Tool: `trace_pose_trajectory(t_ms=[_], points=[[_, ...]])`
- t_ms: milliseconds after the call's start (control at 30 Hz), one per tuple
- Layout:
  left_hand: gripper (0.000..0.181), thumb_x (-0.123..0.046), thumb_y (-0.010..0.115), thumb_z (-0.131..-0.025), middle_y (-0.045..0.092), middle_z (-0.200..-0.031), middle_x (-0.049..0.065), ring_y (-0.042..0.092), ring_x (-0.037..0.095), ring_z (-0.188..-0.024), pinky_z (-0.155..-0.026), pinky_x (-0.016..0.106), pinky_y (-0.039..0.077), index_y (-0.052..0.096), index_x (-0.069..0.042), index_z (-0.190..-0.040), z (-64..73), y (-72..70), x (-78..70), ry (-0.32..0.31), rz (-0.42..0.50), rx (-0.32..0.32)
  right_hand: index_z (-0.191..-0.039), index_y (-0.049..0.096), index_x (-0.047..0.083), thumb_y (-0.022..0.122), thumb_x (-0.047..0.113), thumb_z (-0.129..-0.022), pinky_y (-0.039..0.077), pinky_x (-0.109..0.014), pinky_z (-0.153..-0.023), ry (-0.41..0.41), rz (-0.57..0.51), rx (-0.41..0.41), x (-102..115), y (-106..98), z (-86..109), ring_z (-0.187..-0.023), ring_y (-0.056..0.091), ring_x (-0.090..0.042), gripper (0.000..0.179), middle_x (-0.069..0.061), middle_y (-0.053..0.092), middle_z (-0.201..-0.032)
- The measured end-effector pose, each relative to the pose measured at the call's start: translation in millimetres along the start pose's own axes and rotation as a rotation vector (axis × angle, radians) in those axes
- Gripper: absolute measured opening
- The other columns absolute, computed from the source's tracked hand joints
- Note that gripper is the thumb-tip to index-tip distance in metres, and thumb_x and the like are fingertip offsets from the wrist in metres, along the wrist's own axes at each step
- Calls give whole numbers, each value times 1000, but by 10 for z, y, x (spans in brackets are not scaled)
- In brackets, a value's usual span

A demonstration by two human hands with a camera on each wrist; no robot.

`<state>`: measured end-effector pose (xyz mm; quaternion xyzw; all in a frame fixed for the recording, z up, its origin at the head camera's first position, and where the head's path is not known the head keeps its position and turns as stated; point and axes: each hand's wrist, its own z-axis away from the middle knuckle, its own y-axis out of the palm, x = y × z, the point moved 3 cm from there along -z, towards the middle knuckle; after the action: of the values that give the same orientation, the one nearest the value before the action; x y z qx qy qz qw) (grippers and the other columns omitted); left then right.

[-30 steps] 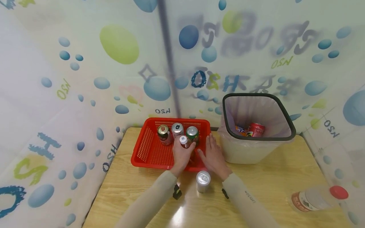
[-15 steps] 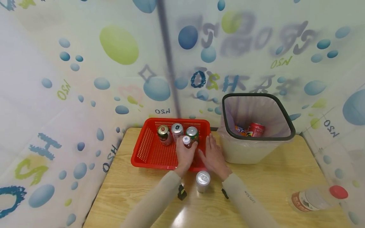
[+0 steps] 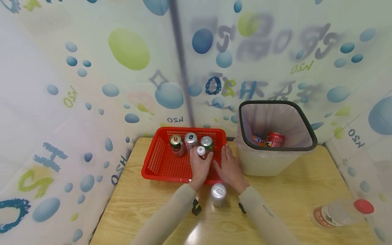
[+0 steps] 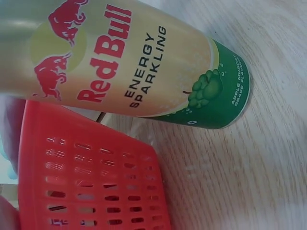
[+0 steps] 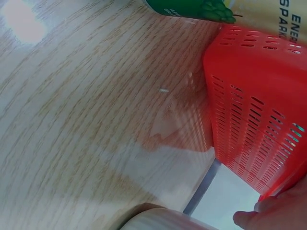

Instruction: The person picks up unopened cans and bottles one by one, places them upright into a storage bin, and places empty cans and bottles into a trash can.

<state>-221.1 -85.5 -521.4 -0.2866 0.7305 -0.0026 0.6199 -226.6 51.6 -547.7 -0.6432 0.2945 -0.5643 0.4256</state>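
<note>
In the head view my left hand [image 3: 200, 166] grips a small bottle [image 3: 201, 152] with a white cap and dark reddish contents, inside the red plastic basket [image 3: 149, 160]. Most of the bottle is hidden behind the hand. Just past it, three drink cans stand in a row: a dark one [image 3: 177, 145], a silver one [image 3: 191, 140] and a green one [image 3: 207, 144]. My right hand [image 3: 229, 168] lies with straight fingers along the basket's right side. Between my wrists, a Red Bull can [image 4: 129, 62] stands on the table in front of the basket.
To the right of the basket stands a lined bin [image 3: 260, 163] with a dark rim, holding a red can [image 3: 274, 139] and an orange-and-blue item [image 3: 258, 140]. A clear bottle [image 3: 340, 213] with a red cap is at the table's right. Printed wall sheeting [image 3: 137, 85] rises behind the table.
My left hand has shifted slightly to the right inside the basket with the bottle, and its wrist followed. The right hand and the Red Bull can have stayed put.
</note>
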Motion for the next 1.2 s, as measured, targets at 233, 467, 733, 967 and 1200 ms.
trace_pose_trajectory(t_ms=[233,467,733,967,1200], points=[[51,-24,81,-88,57,-126,15,56,31,-117,-107,49,48,55,-3,-126,23,-30,-18,-74,-36,82,-161,16,-7,54,42,-104,24,-58,-122,-2,12,-2,2,6,-1,-157,13,-41,84,-24,10,-170],[56,-24,81,-87,55,-130,16,55,31,-120,-110,48,46,53,-2,-131,23,-61,-19,-60,29,145,-161,15,-7,57,42,-102,25,-60,-122,9,22,14,-18,21,-4,-156,15,-42,88,-24,9,-170],[61,-20,82,-85,50,-136,13,49,30,-128,-114,49,40,52,-6,-136,106,-242,-28,3,142,113,-161,16,-8,55,44,-103,24,-61,-122,-13,7,5,-27,11,-9,-156,15,-42,86,-25,8,-170],[58,-19,82,-87,50,-139,17,47,34,-131,-114,57,38,52,-1,-133,224,-460,-84,154,182,124,-161,16,-7,54,44,-103,23,-62,-122,-13,19,10,-19,6,-10,-156,15,-43,86,-24,9,-170],[55,-12,79,-85,53,-141,13,45,32,-140,-120,46,34,53,-1,-132,347,-632,-80,379,195,156,-162,13,-6,52,46,-104,21,-60,-123,0,31,31,1,-9,0,-157,13,-41,87,-23,7,-171]])
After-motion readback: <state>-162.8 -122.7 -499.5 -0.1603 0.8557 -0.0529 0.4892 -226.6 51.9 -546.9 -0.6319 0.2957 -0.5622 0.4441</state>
